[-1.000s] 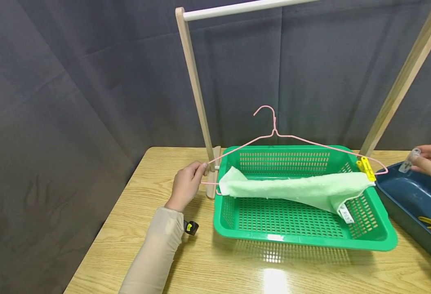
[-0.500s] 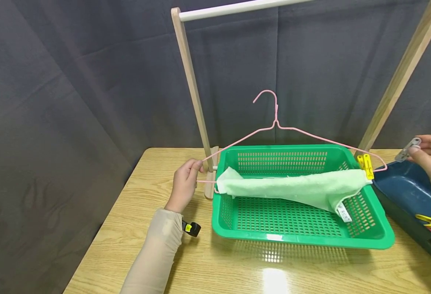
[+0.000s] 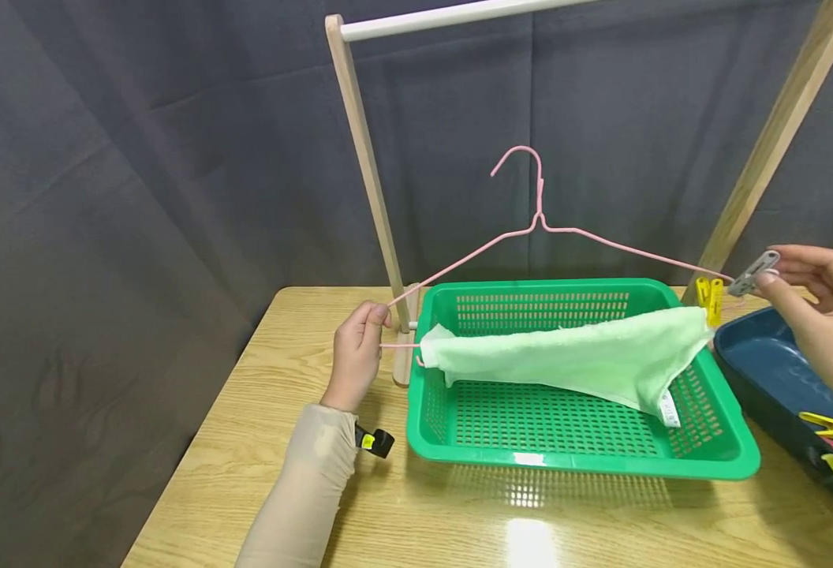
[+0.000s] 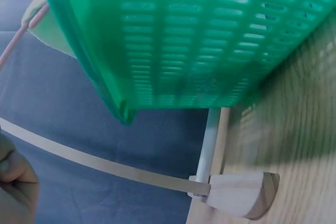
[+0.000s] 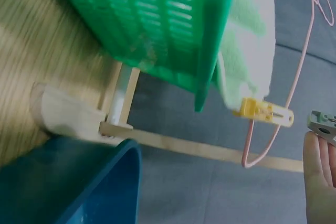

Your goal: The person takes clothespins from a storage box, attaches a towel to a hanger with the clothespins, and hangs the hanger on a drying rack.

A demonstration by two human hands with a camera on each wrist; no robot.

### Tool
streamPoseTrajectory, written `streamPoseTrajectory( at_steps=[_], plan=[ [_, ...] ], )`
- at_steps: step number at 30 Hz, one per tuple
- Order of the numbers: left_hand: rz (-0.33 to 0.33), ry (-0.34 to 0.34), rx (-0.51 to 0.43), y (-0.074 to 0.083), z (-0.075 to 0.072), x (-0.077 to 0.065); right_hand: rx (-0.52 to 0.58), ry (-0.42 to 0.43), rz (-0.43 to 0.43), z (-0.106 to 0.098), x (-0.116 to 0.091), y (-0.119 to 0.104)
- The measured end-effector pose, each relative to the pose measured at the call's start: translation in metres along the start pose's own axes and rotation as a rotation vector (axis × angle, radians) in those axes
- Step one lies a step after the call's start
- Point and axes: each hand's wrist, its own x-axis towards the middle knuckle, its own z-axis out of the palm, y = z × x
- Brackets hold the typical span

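Observation:
My left hand (image 3: 357, 349) grips the left end of a pink wire hanger (image 3: 539, 209), whose hook points up. Over the hanger's lower bar hangs a light green towel (image 3: 565, 351) with a white label at its lower right. A yellow clothespin (image 3: 715, 302) clamps the towel's right end to the bar. At the right, my right hand (image 3: 824, 304) pinches a grey clothespin (image 3: 753, 272) between thumb and fingers, close beside the yellow one. The right wrist view shows the grey clothespin (image 5: 323, 124) apart from the yellow clothespin (image 5: 265, 112).
Beneath the towel stands a green perforated basket (image 3: 580, 467) on the wooden table (image 3: 246, 442). A dark blue bin (image 3: 750, 386) to its right holds another yellow clothespin (image 3: 828, 426). Behind rises a wooden rack with a white rod (image 3: 466, 16); a grey curtain (image 3: 175, 158) backs everything.
My right hand has moved left and up from over the blue bin with the grey clothespin, toward the yellow one. The hanger's hook and right side have risen, and the towel's right end with them.

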Motion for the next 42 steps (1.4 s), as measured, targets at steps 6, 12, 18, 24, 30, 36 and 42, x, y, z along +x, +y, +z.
streamPoseTrajectory(
  at_steps=[6,12,18,24,30,36,42],
  plan=[
    [0.019,0.025,-0.022,0.005,0.003,0.001,-0.005,-0.027,-0.033,0.002,0.002,-0.007],
    [0.024,0.041,-0.031,0.008,0.003,0.003,0.017,-0.029,-0.028,0.006,0.005,-0.02],
    [0.032,0.047,-0.045,0.012,0.003,0.003,0.023,-0.049,0.002,0.013,0.006,-0.036],
    [0.06,0.065,-0.046,0.014,0.004,0.003,0.001,-0.099,-0.016,0.021,0.009,-0.048],
    [0.083,0.081,-0.046,0.017,0.007,0.004,-0.022,-0.133,-0.04,0.028,0.012,-0.055],
    [0.104,0.085,-0.061,0.014,0.009,0.006,-0.013,-0.164,-0.026,0.035,0.012,-0.064],
    [0.171,0.116,-0.05,-0.005,0.014,0.011,0.031,-0.196,-0.034,0.042,0.015,-0.071]
  ],
)
